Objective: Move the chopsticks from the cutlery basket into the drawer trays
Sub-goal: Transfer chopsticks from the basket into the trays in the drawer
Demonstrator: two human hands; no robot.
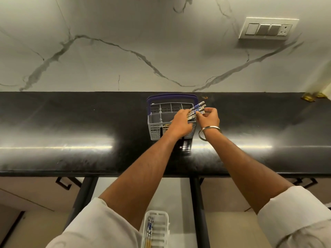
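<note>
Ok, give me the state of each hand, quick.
Left hand: grips the chopsticks over the cutlery basket.
Right hand: pinches the same chopsticks.

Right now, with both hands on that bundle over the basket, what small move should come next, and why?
Probably lift the chopsticks clear of the cutlery basket: the left hand and right hand already hold them, and the white tray below holds only a few.

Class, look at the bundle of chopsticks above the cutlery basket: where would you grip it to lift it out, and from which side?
Grip the chopsticks at their patterned upper ends, which stick out above the basket rim, leaning right. Come from above, as the left hand and right hand do; the lower ends sit hidden inside the compartments.
</note>
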